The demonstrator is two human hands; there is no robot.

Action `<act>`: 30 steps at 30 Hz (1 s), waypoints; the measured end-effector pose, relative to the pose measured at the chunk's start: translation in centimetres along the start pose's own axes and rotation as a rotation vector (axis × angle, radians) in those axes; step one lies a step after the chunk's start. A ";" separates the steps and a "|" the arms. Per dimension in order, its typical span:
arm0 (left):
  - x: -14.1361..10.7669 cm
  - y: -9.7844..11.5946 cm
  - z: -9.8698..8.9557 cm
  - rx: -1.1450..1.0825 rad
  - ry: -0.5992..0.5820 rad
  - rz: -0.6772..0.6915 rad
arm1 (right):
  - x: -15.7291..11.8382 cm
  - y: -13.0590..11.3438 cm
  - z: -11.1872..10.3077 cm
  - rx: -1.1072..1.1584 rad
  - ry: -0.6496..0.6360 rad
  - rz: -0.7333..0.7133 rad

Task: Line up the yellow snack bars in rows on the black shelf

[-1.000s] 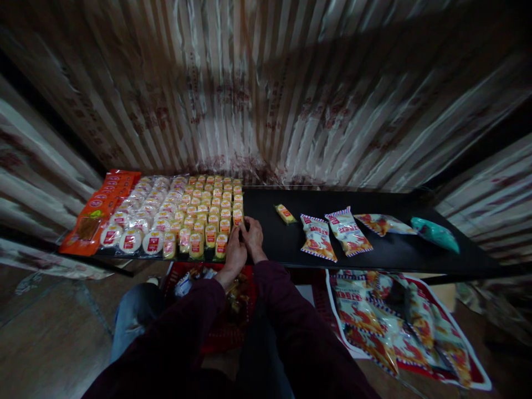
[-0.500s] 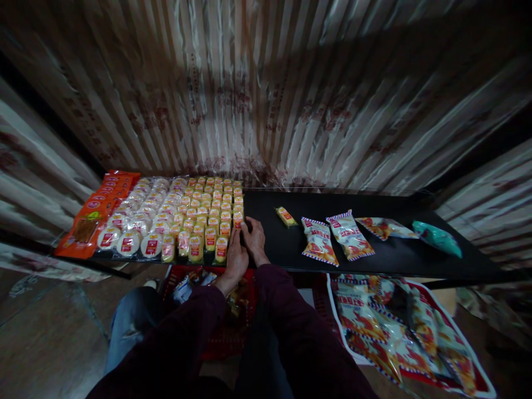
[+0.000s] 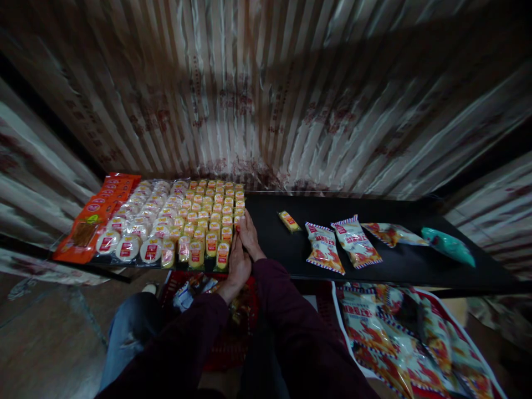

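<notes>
Rows of small yellow wrapped cakes [image 3: 197, 253] stand packed on the black shelf [image 3: 274, 249]. My left hand [image 3: 240, 261] lies at their right front edge, its fingers stretched forward beside the front cakes. Just right of it, my right hand [image 3: 250, 235] has its fingers extended along the right side of the rows, touching the end cakes. Both hands hold nothing that I can see. Round white wrapped cakes [image 3: 127, 247] fill the area left of the yellow ones. One yellow cake [image 3: 289, 221] lies apart, to the right of my hands.
An orange packet [image 3: 85, 228] lies at the shelf's left end. Striped snack bags [image 3: 324, 247] and a green packet [image 3: 448, 246] lie on the right. Below are a red basket [image 3: 216, 354] and a white-rimmed basket of snack bags [image 3: 338, 316].
My right hand's fingers have straightened from a bent pose and lie flatter along the cakes. The view has shifted slightly.
</notes>
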State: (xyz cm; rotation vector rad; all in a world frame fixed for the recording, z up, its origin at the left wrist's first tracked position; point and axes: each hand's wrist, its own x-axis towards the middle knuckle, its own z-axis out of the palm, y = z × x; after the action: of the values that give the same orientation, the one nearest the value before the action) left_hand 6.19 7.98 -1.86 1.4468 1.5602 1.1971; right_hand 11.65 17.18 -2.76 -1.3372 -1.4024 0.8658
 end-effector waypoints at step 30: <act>-1.3 -0.5 0.7 0.014 -0.012 0.037 | 3.1 -0.1 -1.3 0.102 0.163 0.067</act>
State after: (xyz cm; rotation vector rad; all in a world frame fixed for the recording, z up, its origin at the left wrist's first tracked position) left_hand 6.83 6.83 -2.65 1.4958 1.5430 1.1987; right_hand 13.10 20.01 -1.79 -1.3515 -1.1788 0.8407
